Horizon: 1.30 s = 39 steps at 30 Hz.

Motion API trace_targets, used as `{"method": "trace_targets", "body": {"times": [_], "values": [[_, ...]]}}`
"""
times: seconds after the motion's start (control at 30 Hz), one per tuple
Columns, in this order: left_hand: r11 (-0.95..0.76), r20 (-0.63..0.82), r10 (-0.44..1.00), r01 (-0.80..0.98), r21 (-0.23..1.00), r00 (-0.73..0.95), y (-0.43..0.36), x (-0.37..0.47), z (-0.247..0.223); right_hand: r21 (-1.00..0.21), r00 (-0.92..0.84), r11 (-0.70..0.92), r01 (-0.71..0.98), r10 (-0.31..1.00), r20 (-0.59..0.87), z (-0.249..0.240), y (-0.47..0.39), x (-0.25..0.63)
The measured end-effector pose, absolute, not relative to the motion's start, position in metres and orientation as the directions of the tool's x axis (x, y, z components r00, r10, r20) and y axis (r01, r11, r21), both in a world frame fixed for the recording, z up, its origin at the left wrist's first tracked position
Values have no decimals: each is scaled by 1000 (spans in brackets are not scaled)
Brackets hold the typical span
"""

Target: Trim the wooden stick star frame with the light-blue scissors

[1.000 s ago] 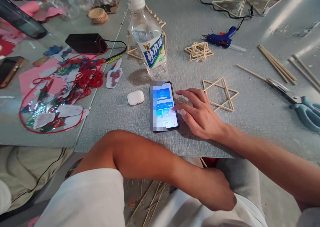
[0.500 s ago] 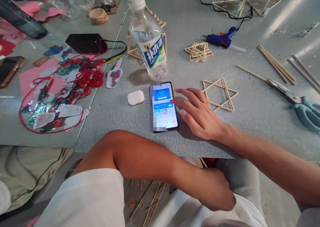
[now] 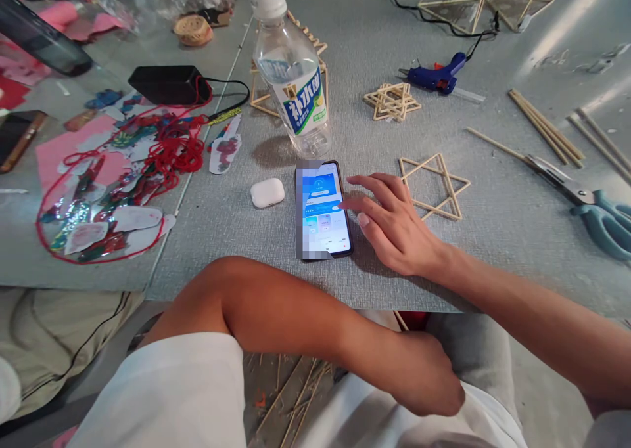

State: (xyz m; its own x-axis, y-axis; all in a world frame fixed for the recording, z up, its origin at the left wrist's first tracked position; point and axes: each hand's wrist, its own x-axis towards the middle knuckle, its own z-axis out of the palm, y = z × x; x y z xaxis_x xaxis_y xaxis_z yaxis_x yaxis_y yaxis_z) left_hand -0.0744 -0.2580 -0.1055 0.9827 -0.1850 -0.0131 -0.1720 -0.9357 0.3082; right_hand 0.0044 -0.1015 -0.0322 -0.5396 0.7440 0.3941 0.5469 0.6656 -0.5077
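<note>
A lit smartphone lies face up on the grey table, part of its screen blurred out. My right hand is at its right side, fingers spread, the index fingertip at the screen's right edge. Whether it touches the glass I cannot tell. My left hand rests low over my lap, below the table edge; its fingers are hidden. Left of the phone lies a white earbud case. A clear drink bottle with a white cap stands behind the phone. Beyond my right hand lies a flat six-pointed star of sticks.
Blue-handled scissors and loose sticks lie at the right. Behind are a smaller layered stick star and a corded blue glue gun. Tangled red string, painted cutouts and a black box cover the left.
My right index finger has shifted slightly right and down at the phone's edge. My left hand and the things on the table have stayed in place.
</note>
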Motion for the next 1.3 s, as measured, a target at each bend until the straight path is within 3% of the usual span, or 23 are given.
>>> {"method": "trace_targets", "body": {"times": [0.37,0.63,1.3], "values": [[-937,-5,-197,-187,295,980,-258,-75,-108,-437,-650,734,520,672,355,-33,-103,2],[-939,-3,-199,-190,287,980,-256,-77,-103,-490,-464,646,586,763,451,-31,-102,8],[-902,-32,-227,-197,384,973,-252,-77,-103,-495,-475,649,578,760,443,-31,-103,6]]}}
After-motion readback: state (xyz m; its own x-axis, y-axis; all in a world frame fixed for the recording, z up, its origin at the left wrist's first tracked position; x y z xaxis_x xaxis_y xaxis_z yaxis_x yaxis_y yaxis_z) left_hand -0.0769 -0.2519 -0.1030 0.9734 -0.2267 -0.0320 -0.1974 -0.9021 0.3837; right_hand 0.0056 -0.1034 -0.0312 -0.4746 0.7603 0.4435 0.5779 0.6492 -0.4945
